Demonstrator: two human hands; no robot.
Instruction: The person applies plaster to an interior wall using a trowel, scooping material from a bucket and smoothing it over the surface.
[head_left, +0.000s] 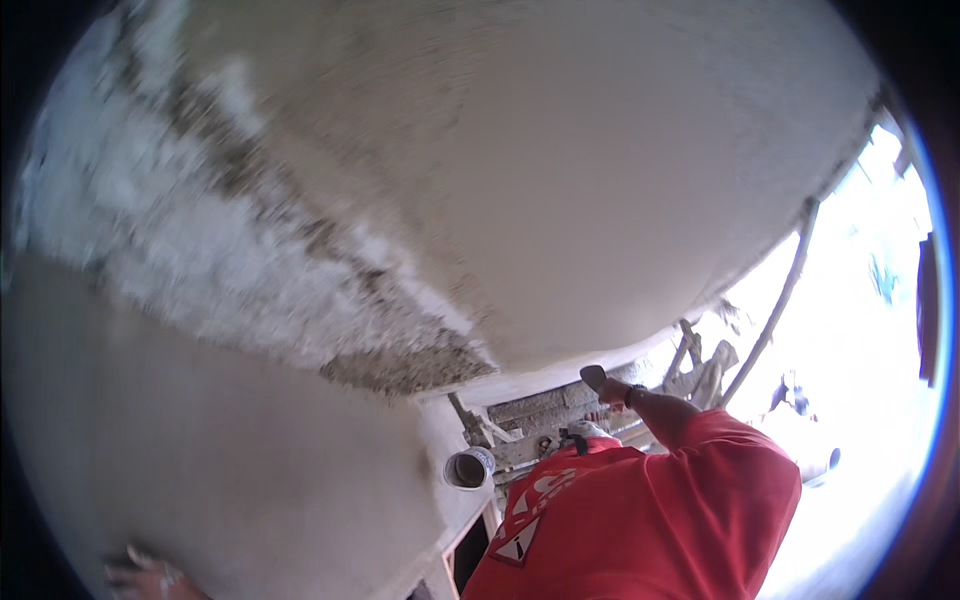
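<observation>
My left hand (150, 578) shows at the lower left edge, its fingers apart, at a smooth grey plastered surface (250, 460). It appears to hold nothing, and whether it touches the plaster is hard to tell. My right hand is out of view. Beyond the lower surface runs a band of rough, pale unfinished wall (210, 230) with brown patches. Smooth, damp-looking plaster (600, 180) spreads above it.
A co-worker in a red shirt (650, 510) stands at lower right, raising a dark flat tool (593, 378) in one hand. Beside them is an open bucket (468, 467). Wooden poles (780, 300) lean near the bright opening at right.
</observation>
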